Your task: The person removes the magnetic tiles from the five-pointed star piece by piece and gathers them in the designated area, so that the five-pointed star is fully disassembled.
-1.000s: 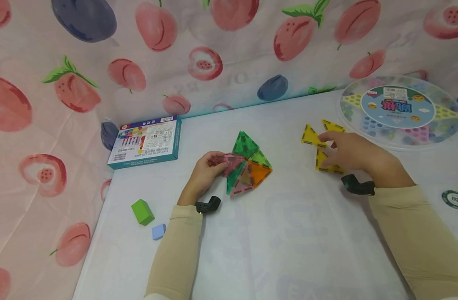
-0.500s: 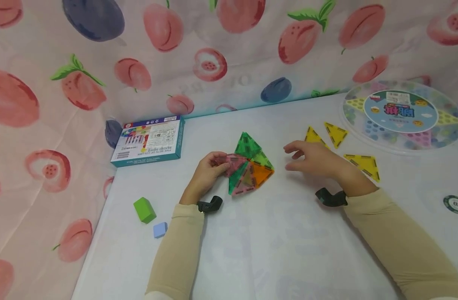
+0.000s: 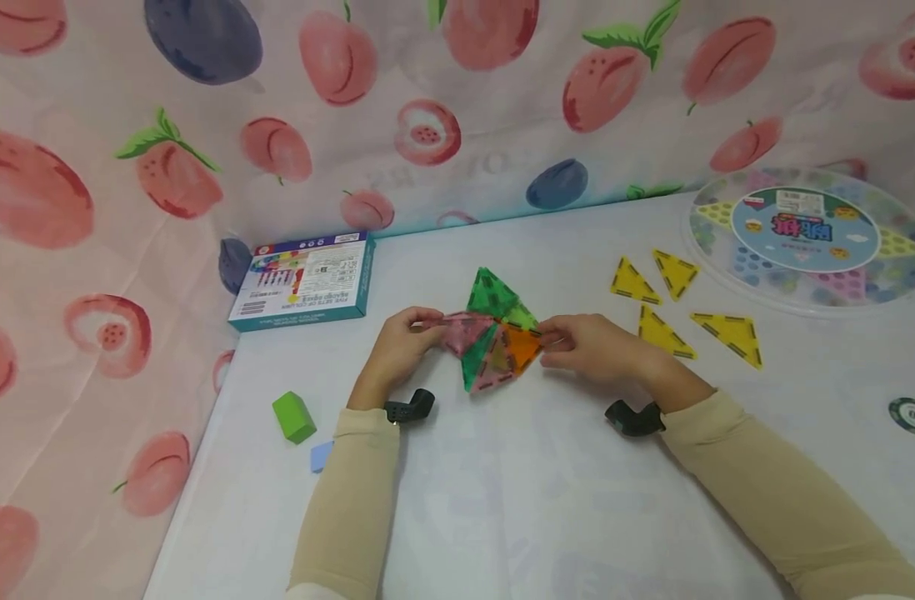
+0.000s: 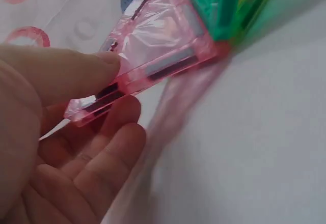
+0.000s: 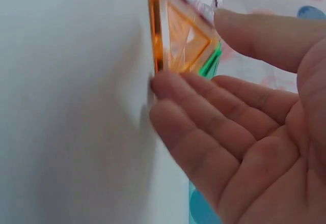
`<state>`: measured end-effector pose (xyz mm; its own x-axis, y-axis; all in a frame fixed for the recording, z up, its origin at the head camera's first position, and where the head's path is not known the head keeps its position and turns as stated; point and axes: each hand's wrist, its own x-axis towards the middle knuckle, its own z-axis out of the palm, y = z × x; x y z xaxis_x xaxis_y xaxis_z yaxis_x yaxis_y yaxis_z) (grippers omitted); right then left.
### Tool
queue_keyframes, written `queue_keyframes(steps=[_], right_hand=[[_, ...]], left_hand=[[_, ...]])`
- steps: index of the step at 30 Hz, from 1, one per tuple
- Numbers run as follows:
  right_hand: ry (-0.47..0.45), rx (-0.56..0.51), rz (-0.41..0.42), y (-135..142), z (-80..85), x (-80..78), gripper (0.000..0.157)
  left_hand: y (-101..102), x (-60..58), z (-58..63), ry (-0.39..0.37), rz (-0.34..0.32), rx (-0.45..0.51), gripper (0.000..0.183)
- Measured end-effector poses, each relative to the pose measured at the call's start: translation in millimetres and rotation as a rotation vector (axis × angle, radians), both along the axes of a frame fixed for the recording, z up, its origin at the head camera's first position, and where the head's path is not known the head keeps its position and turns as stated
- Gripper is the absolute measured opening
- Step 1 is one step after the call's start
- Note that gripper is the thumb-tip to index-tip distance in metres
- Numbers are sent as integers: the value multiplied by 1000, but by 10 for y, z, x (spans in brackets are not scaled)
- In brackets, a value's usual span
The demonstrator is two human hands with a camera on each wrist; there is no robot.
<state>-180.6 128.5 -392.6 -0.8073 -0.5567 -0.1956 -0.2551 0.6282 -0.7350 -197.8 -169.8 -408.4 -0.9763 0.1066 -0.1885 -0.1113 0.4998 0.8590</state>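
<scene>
Translucent triangular magnetic tiles stand joined in a cluster: a pink tile (image 3: 463, 330) on the left, green tiles (image 3: 491, 292) at the back, an orange tile (image 3: 523, 345) on the right. My left hand (image 3: 401, 346) pinches the pink tile's outer corner between thumb and fingers, as the left wrist view shows close up. From the other side, my right hand (image 3: 596, 346) reaches the orange tile with extended fingertips at its corner. In the right wrist view the thumb is apart from the loosely stretched fingers (image 5: 196, 132), beside the orange tile's edge.
Several yellow triangular tiles (image 3: 675, 275) lie flat beyond the right hand. A round Chinese checkers set (image 3: 802, 229) is at the back right, a flat box (image 3: 303, 279) at the back left. Green (image 3: 294, 417) and blue (image 3: 321, 457) blocks lie near the left forearm; a chip (image 3: 913, 415) is far right.
My right hand has left the yellow tiles, which now lie spread apart, and moved left to the orange tile. My left hand keeps hold of the pink tile.
</scene>
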Motion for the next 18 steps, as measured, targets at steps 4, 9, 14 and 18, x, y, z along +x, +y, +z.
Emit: queue_keyframes(steps=[4,9,14,18], right_hand=[[-33,1,0,-79,18,1,55],[-8,-48,-22,-164,-6,-90,52],[-13,-88,-67,-154,-36,-99,51],[-32,-63,-95,-152,-49,-35,61]], left_hand=[[-105,97,139,-19,-78,-145,24],[-239,223,316,-155,-281,-226,23],[-252,200,266,-224,-170,-115,43],[-188,80,104,-162,36,128,70]])
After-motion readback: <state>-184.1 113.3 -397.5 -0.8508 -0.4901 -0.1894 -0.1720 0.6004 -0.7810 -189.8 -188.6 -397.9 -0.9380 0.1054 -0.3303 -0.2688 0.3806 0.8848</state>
